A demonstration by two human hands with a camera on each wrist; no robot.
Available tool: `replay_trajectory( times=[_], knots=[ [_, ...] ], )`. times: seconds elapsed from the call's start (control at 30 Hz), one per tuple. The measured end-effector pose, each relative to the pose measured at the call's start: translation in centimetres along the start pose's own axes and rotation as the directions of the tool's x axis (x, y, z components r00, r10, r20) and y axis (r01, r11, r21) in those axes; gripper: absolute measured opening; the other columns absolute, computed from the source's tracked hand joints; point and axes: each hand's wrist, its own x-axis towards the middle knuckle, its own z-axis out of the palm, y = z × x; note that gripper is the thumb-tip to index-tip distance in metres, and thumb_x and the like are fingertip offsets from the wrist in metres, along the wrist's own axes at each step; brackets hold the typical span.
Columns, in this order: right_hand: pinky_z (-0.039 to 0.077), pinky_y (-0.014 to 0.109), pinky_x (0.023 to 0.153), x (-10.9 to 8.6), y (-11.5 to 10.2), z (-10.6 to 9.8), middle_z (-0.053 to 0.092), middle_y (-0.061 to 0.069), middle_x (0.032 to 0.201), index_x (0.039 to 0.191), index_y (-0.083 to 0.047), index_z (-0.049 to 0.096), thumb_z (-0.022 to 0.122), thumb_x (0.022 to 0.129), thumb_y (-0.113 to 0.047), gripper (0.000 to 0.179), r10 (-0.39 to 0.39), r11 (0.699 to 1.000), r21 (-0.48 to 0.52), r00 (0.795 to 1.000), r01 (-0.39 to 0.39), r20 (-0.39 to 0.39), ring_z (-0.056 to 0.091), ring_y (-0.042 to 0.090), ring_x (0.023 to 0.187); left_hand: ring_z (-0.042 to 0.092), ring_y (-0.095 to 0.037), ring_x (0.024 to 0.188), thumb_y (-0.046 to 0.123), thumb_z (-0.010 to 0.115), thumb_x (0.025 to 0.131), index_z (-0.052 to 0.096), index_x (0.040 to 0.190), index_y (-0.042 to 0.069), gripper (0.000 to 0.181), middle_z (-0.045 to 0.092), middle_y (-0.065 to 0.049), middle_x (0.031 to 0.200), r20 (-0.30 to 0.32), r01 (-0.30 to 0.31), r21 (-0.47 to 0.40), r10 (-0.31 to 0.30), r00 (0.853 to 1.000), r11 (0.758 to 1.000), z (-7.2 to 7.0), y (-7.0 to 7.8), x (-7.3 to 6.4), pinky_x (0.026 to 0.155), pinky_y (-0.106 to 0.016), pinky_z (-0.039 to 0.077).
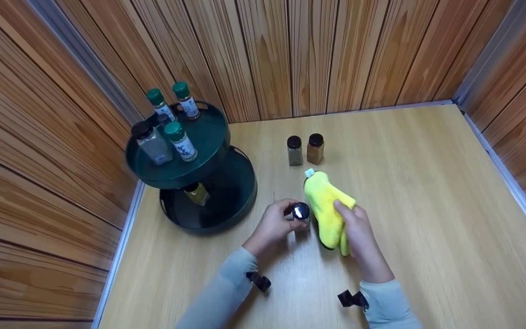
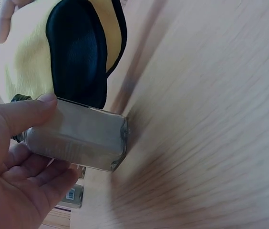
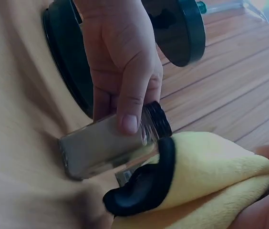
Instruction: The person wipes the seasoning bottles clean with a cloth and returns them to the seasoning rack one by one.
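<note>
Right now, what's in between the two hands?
In the head view: a dark-capped jar, held by the left hand, then a yellow cloth, held by the right hand.

No legible text anywhere

Brown plank walls [image 1: 270, 59] (dark-seamed) bound three sides of a pale tabletop [image 1: 427, 183] edged with grey strips [image 1: 117, 256].

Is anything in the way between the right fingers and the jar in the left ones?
Yes, the yellow cloth held in the right fingers is between them and the jar. The left fingers hold the jar's other side.
</note>
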Motion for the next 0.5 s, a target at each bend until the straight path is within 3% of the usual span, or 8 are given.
replay_trajectory(
  times=[0.17,0.27,0.3,0.37,0.4,0.43,0.5],
  knots=[
    [0.054,0.032,0.076,0.5,-0.5,2.4,0.067,0.009,0.094,0.118,0.004,0.061,0.059,0.104,-0.029,0.036,0.004,0.985,-0.172,0.999,0.005,0.052,0.064,0.019,0.083,0.058,-0.016,0.131,0.012,0.087,0.081,0.070,0.124,0.025,0.049,0.069,0.010,0.128,0.006,-0.014,-0.021,0.014,1.000,1.000,-0.2,0.0,0.0,0.114,-0.044,0.043],
    [0.052,0.033,0.074,0.5,-0.4,3.8,0.065,0.011,0.095,0.120,0.003,0.065,0.062,0.102,-0.030,0.037,-0.031,0.950,-0.309,0.996,0.057,0.087,0.061,0.022,0.082,0.061,-0.013,0.124,0.011,0.086,0.080,0.071,0.119,0.026,0.044,0.070,0.013,0.121,-0.004,-0.016,0.006,0.016,1.000,1.000,-0.2,0.2,0.0,0.111,-0.041,0.046],
    [0.051,0.034,0.075,0.5,-0.3,4.2,0.068,0.013,0.102,0.124,0.003,0.065,0.063,0.102,-0.029,0.039,-0.064,0.926,-0.364,0.992,0.098,0.105,0.061,0.023,0.085,0.063,-0.013,0.121,0.010,0.086,0.080,0.072,0.118,0.023,0.043,0.071,0.012,0.119,-0.009,-0.014,0.014,0.014,1.000,1.000,-0.2,0.2,0.1,0.108,-0.041,0.048],
    [0.053,0.040,0.089,0.5,0.1,4.8,0.069,0.017,0.121,0.133,0.002,0.063,0.063,0.102,-0.029,0.044,-0.137,0.846,-0.494,0.978,0.200,0.160,0.064,0.027,0.103,0.064,-0.013,0.115,0.008,0.084,0.080,0.072,0.119,0.017,0.042,0.072,0.007,0.116,-0.028,-0.023,0.046,0.024,0.999,0.999,-0.1,0.2,0.1,0.104,-0.038,0.051],
    [0.051,0.042,0.098,0.4,0.3,5.0,0.066,0.016,0.133,0.138,0.001,0.061,0.063,0.102,-0.029,0.047,-0.174,0.789,-0.558,0.965,0.256,0.196,0.063,0.029,0.116,0.065,-0.013,0.113,0.007,0.083,0.080,0.071,0.120,0.014,0.043,0.073,0.005,0.116,-0.041,-0.029,0.064,0.031,0.999,0.998,-0.1,0.2,0.1,0.103,-0.037,0.051],
    [0.046,0.044,0.108,0.3,0.6,5.2,0.060,0.015,0.143,0.141,0.000,0.058,0.063,0.102,-0.029,0.049,-0.210,0.726,-0.612,0.948,0.314,0.237,0.058,0.029,0.128,0.065,-0.013,0.112,0.005,0.082,0.080,0.069,0.123,0.011,0.045,0.072,0.003,0.117,-0.053,-0.037,0.079,0.041,0.998,0.996,-0.1,0.2,0.0,0.103,-0.036,0.052],
    [0.030,0.045,0.122,0.2,1.1,5.4,0.047,0.009,0.157,0.145,-0.002,0.055,0.062,0.102,-0.029,0.052,-0.284,0.571,-0.699,0.902,0.431,0.324,0.040,0.027,0.148,0.063,-0.012,0.115,0.004,0.080,0.083,0.065,0.130,0.009,0.050,0.071,0.000,0.122,-0.077,-0.052,0.107,0.060,0.995,0.993,-0.1,0.1,-0.1,0.106,-0.035,0.050]
  ],
)
